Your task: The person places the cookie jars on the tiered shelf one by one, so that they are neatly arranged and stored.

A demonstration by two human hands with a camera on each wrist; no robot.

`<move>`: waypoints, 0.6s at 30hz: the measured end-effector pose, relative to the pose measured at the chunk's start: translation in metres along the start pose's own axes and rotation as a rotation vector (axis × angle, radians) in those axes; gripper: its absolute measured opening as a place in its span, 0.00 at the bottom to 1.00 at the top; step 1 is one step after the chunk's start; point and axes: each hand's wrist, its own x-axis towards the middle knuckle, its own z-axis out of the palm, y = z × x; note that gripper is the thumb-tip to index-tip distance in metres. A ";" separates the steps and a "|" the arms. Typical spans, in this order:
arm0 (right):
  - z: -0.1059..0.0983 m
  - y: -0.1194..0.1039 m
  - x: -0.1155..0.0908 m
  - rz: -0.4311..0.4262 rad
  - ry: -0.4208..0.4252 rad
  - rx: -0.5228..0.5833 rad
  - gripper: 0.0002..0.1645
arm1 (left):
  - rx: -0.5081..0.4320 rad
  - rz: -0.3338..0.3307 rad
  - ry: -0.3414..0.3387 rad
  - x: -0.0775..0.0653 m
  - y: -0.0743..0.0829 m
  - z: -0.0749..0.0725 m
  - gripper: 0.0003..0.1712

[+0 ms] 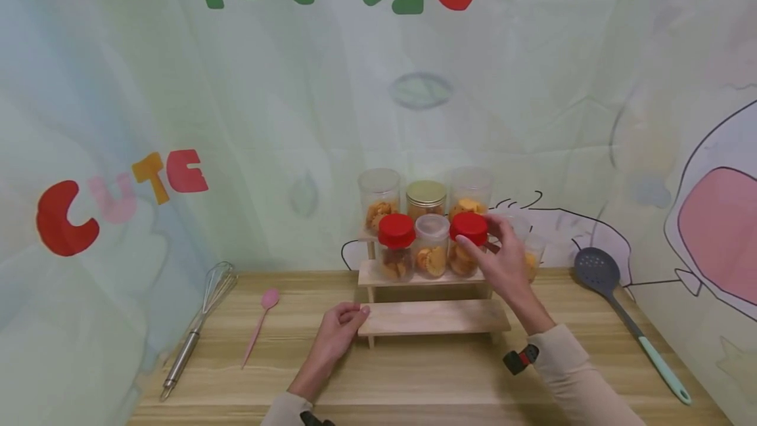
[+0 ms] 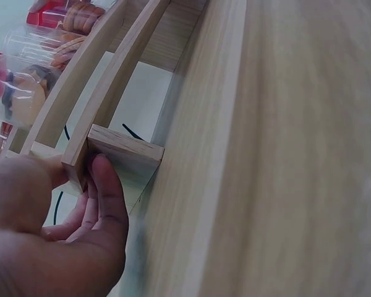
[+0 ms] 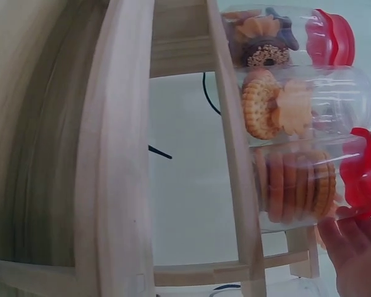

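Observation:
A stepped wooden rack point(image 1: 434, 318) stands on the table. My left hand point(image 1: 338, 332) pinches the left end of its lowest board, thumb on top and fingers beneath, as the left wrist view shows. My right hand point(image 1: 507, 261) grips the red lid of a cookie jar point(image 3: 297, 185) at the right end of the middle step. Beside that jar stand a clear-lidded cookie jar point(image 1: 432, 256) and a red-lidded cookie jar point(image 1: 396, 258). On the top step sit two clear jars and a gold-lidded jar point(image 1: 426, 197) between them.
Left of the rack lie a whisk point(image 1: 198, 331) and a pink spoon point(image 1: 260, 326). A slotted skimmer point(image 1: 628, 321) lies at the right. Another clear container point(image 1: 532, 256) with cookies stands behind my right hand. A printed cloth point(image 1: 284, 117) hangs behind the table.

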 end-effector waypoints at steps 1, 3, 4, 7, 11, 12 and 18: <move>0.001 0.000 0.000 -0.004 0.005 0.002 0.46 | 0.000 0.000 -0.002 -0.001 0.001 -0.001 0.29; 0.002 0.001 0.000 -0.009 0.008 0.007 0.45 | 0.007 -0.005 -0.004 -0.001 0.001 -0.002 0.30; 0.003 0.001 0.000 -0.010 0.008 0.009 0.45 | 0.009 -0.008 -0.004 -0.001 0.001 -0.002 0.31; 0.004 0.002 -0.001 -0.007 -0.001 0.011 0.46 | 0.014 -0.014 -0.004 0.000 0.001 -0.003 0.31; 0.003 0.003 -0.002 -0.008 -0.020 0.016 0.48 | 0.004 -0.005 -0.003 0.000 0.001 -0.003 0.30; 0.002 0.004 -0.002 -0.007 -0.027 0.025 0.48 | 0.001 -0.002 -0.002 0.000 0.001 -0.002 0.29; -0.011 0.014 -0.008 -0.009 -0.050 0.059 0.43 | -0.013 0.006 0.001 -0.002 0.002 -0.001 0.28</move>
